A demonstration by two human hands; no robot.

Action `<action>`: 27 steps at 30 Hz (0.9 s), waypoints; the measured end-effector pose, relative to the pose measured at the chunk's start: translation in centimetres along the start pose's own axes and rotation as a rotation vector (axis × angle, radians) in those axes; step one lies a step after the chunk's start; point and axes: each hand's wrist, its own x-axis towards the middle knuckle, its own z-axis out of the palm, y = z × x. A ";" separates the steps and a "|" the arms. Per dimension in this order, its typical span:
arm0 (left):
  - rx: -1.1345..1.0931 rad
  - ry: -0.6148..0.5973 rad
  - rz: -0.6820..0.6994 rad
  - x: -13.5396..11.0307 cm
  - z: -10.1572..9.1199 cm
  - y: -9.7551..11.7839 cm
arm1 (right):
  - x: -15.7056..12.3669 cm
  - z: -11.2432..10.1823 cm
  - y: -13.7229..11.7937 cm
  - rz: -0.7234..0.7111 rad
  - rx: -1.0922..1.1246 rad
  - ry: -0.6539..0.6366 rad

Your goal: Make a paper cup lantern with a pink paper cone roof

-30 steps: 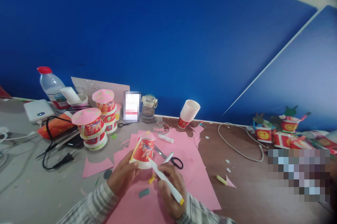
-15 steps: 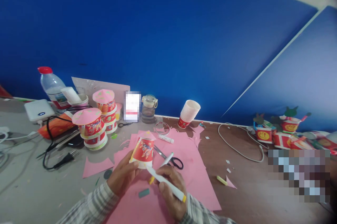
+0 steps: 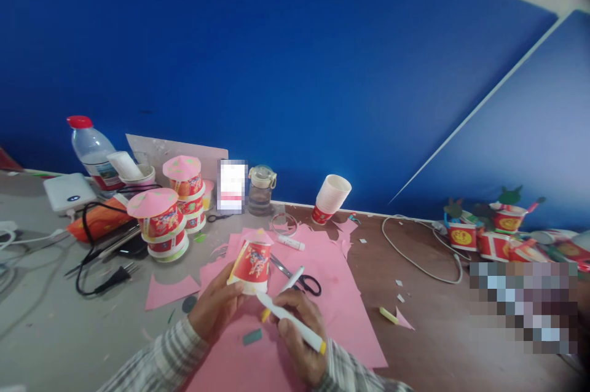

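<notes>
My left hand [image 3: 216, 309] is closed round an upside-down red paper cup [image 3: 252, 264] with a pink paper top, held just above the pink paper sheet [image 3: 341, 312]. My right hand [image 3: 299, 333] grips a white marker with a yellow end [image 3: 292, 322], its tip against the cup's lower rim. Black-handled scissors [image 3: 299, 278] lie on the pink sheet just beyond my right hand.
Two stacks of decorated red cups with pink tops [image 3: 159, 223] stand at the left, with a water bottle [image 3: 90, 149], a power bank [image 3: 69, 191] and black cables [image 3: 99, 281]. A glass jar [image 3: 260, 189], a stack of paper cups [image 3: 329, 198], a white cable [image 3: 415, 250] and more decorated cups [image 3: 498, 229] lie further back and right.
My right hand has tilted the marker so its tip sits lower against the cup's rim. The left hand and the cup have barely moved.
</notes>
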 end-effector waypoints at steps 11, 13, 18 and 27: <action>-0.010 0.022 -0.017 -0.1 0.1 0.0 | 0.7 0.2 0.3 -0.040 0.010 0.044; -0.012 0.022 -0.017 -0.1 0.2 0.1 | 0.8 0.2 0.3 -0.048 -0.003 0.050; -0.006 0.026 -0.024 -0.1 0.3 0.2 | 1.0 0.2 0.1 -0.059 -0.037 0.052; 0.002 0.010 -0.026 -0.1 0.3 0.2 | 1.1 0.2 -0.4 -0.076 -0.042 0.028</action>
